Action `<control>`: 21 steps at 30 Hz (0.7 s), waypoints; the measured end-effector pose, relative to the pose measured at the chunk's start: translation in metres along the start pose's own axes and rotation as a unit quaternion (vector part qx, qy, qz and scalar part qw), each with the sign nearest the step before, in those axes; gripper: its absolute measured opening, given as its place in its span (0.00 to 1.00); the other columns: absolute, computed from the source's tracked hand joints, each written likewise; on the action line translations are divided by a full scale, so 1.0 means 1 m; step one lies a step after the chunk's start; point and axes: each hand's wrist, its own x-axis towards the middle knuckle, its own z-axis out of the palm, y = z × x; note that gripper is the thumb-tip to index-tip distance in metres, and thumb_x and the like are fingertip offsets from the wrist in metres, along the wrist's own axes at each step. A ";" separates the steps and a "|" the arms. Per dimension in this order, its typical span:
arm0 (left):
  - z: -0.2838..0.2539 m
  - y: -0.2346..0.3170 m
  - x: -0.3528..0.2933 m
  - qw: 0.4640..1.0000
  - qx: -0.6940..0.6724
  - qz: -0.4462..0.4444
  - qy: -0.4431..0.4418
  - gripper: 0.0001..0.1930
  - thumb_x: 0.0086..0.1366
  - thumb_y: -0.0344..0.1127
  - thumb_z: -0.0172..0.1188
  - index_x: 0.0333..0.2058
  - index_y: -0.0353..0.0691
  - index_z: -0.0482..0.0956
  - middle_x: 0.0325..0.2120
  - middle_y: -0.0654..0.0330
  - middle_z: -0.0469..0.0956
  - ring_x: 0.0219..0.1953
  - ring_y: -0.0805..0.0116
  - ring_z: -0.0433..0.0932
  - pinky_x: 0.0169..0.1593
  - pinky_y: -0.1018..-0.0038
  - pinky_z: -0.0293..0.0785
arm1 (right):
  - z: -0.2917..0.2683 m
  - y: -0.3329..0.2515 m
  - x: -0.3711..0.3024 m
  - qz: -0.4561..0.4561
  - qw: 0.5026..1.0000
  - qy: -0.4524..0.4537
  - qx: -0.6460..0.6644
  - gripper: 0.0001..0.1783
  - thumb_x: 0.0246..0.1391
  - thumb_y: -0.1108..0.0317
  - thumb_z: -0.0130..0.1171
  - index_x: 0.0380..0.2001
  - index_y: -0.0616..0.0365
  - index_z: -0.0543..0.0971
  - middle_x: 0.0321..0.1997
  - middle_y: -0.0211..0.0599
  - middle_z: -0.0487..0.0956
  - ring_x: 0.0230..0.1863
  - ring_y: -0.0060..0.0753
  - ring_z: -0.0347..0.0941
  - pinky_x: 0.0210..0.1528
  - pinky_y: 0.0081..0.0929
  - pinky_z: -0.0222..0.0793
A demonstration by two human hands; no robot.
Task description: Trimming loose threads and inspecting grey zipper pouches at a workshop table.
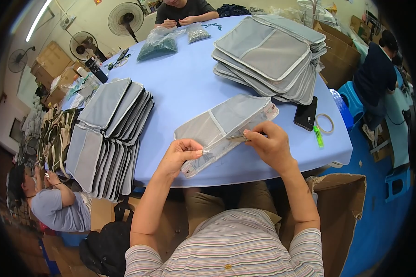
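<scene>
A grey fabric bag (pixel 226 115) with white piping and a clear plastic side lies tilted at the near edge of the table. My left hand (pixel 179 157) pinches its piped edge near the left end, thumb on top. In my right hand (pixel 272 145), closed fingers hold a slim metal tool (pixel 237 138), whose tip points left over the clear side; its exact kind is too small to make out. Stacks of similar grey bags stand behind at the right (pixel 263 51) and to the left (pixel 108 104).
On the blue-covered table (pixel 180 87) lie a black phone (pixel 305 114), a tape roll (pixel 325 123) and a green-labelled small item (pixel 318 136). Plastic bags of small parts (pixel 158 46) lie farther back. A cardboard box (pixel 342 212) is at my right; people sit across and at both sides.
</scene>
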 end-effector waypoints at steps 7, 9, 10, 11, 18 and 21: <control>0.000 0.001 0.000 1.000 0.004 -0.007 -0.004 0.05 0.51 0.25 0.63 0.28 0.34 0.79 0.24 0.64 0.77 0.26 0.78 0.73 0.34 0.82 0.68 | 0.001 -0.004 0.003 -0.027 0.999 -0.028 -0.007 0.20 0.32 0.72 0.67 0.35 0.47 0.78 0.27 0.28 0.73 0.26 0.31 0.69 0.26 0.28 0.64; 0.000 0.001 0.000 1.000 0.007 -0.006 -0.003 0.05 0.51 0.25 0.63 0.28 0.34 0.79 0.24 0.64 0.77 0.27 0.78 0.72 0.34 0.82 0.68 | 0.001 -0.005 0.004 -0.025 0.999 -0.027 -0.012 0.20 0.33 0.71 0.67 0.35 0.46 0.78 0.28 0.28 0.73 0.27 0.30 0.69 0.26 0.28 0.63; 0.000 0.002 -0.001 1.000 0.008 -0.007 -0.002 0.05 0.51 0.25 0.63 0.28 0.34 0.79 0.24 0.64 0.77 0.27 0.78 0.72 0.34 0.82 0.68 | 0.002 -0.005 0.003 -0.025 0.999 -0.028 -0.012 0.20 0.33 0.71 0.67 0.35 0.46 0.78 0.28 0.28 0.73 0.27 0.30 0.69 0.26 0.28 0.63; 0.001 0.002 -0.001 1.000 0.010 -0.009 -0.001 0.05 0.51 0.25 0.63 0.28 0.34 0.78 0.24 0.64 0.77 0.27 0.78 0.72 0.34 0.82 0.67 | 0.002 -0.005 0.003 -0.024 0.999 -0.029 -0.013 0.20 0.33 0.71 0.67 0.35 0.46 0.78 0.28 0.27 0.73 0.27 0.30 0.69 0.27 0.28 0.63; 0.001 0.002 0.000 1.000 0.012 -0.009 -0.005 0.05 0.51 0.26 0.63 0.28 0.34 0.78 0.24 0.64 0.77 0.27 0.79 0.72 0.34 0.82 0.67 | 0.001 -0.006 0.001 -0.011 0.999 -0.034 0.018 0.16 0.35 0.71 0.64 0.33 0.48 0.77 0.27 0.28 0.73 0.28 0.32 0.70 0.26 0.27 0.64; -0.001 0.000 0.002 1.000 0.002 -0.010 -0.015 0.05 0.52 0.27 0.63 0.28 0.34 0.78 0.24 0.64 0.77 0.27 0.78 0.72 0.35 0.82 0.67 | 0.004 -0.005 -0.008 0.033 0.997 -0.036 0.055 0.18 0.36 0.70 0.65 0.36 0.47 0.78 0.26 0.29 0.73 0.28 0.32 0.70 0.28 0.28 0.66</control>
